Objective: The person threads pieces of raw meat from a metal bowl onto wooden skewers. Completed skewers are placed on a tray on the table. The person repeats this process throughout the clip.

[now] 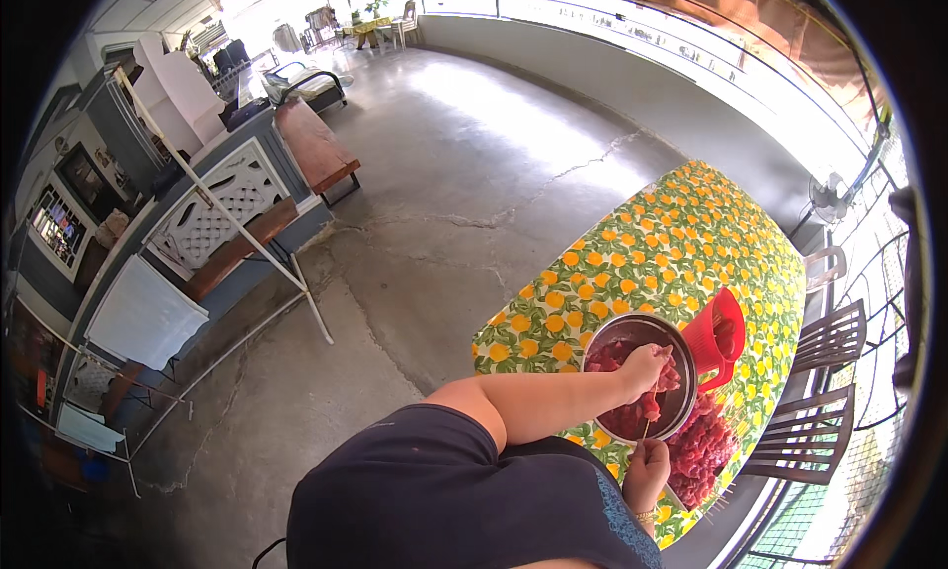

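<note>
My left hand (646, 371) is over a metal bowl (689, 402) of raw meat pieces (609, 354), its fingers gripping red meat. Just below it, my right hand (650, 461) pinches a thin wooden skewer (645, 430) near the bowl's lower rim. The skewer points up towards my left hand and bears a piece of meat (650, 407). Beside the bowl, to the lower right, lies a heap of skewered raw meat (700, 450), with stick ends poking out. A red plastic pitcher (709, 347) touches or nearly touches the bowl's right side; what it holds is hard to make out.
The table has an orange-patterned tablecloth (629, 250). Dark slatted chairs (803, 436) stand along its right side, with a fan (828, 198) farther up. A wooden bench (315, 147) and a pale pipe frame (222, 210) stand to the left on the concrete floor.
</note>
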`<action>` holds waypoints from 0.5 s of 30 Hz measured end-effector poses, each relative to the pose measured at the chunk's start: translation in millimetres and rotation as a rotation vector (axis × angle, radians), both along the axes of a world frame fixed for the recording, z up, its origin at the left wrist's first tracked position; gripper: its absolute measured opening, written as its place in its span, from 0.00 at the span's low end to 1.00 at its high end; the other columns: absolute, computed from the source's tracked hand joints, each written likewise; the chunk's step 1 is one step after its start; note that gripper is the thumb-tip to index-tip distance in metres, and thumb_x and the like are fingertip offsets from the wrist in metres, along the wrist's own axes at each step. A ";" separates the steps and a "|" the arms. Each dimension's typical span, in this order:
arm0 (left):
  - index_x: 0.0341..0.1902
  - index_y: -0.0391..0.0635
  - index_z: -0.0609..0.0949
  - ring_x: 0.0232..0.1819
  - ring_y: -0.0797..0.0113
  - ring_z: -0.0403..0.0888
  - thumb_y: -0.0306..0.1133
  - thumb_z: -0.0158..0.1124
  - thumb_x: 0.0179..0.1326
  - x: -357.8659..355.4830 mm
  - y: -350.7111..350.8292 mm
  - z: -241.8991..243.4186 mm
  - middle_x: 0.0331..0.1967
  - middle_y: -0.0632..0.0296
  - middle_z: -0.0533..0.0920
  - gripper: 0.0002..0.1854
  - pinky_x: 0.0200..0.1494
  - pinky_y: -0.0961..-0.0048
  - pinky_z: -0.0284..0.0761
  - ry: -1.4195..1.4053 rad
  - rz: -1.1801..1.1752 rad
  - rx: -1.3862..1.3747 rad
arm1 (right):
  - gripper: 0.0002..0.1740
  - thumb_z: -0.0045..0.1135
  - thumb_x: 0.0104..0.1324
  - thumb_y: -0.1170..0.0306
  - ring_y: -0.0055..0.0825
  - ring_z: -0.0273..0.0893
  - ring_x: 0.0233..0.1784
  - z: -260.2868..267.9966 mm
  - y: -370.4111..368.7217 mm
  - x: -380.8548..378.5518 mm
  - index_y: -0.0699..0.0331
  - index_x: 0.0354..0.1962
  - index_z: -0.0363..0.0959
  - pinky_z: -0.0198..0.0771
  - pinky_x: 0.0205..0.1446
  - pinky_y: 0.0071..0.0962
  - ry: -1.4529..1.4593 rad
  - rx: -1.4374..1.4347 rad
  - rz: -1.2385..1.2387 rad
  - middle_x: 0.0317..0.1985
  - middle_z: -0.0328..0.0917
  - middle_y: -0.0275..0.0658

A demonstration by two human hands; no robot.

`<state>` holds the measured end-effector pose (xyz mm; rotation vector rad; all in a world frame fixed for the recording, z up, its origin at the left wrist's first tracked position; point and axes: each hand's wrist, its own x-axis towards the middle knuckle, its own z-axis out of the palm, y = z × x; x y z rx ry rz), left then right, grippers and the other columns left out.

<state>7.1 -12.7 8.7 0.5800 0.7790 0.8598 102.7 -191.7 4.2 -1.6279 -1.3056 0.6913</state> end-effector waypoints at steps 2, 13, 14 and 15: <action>0.43 0.41 0.71 0.29 0.64 0.82 0.45 0.48 0.75 1.4 -0.9 -0.5 0.31 0.56 0.80 0.17 0.36 0.67 0.82 0.004 -0.012 -0.007 | 0.03 0.54 0.68 0.77 0.16 0.68 0.24 1.1 -1.0 0.9 0.69 0.34 0.72 0.66 0.29 0.20 -0.012 -0.033 0.011 0.23 0.73 0.32; 0.44 0.41 0.72 0.30 0.65 0.82 0.45 0.50 0.74 17.0 -23.1 -4.7 0.35 0.55 0.82 0.17 0.34 0.69 0.81 -0.011 -0.126 -0.028 | 0.04 0.55 0.69 0.76 0.14 0.67 0.24 0.0 16.9 9.3 0.69 0.34 0.73 0.65 0.29 0.18 0.112 0.000 -0.061 0.23 0.73 0.32; 0.44 0.41 0.72 0.30 0.65 0.82 0.45 0.50 0.74 17.0 -23.0 -4.1 0.35 0.55 0.82 0.17 0.34 0.69 0.81 -0.037 -0.122 -0.014 | 0.05 0.55 0.68 0.75 0.14 0.67 0.25 1.4 19.6 10.0 0.69 0.34 0.73 0.65 0.29 0.18 0.117 -0.010 -0.063 0.23 0.73 0.31; 0.44 0.41 0.72 0.30 0.64 0.82 0.45 0.50 0.74 16.7 -21.4 -2.9 0.35 0.55 0.82 0.16 0.35 0.69 0.81 -0.045 -0.105 -0.022 | 0.05 0.56 0.68 0.75 0.13 0.67 0.25 3.2 21.9 10.0 0.69 0.34 0.73 0.65 0.29 0.18 0.140 -0.052 -0.080 0.24 0.73 0.31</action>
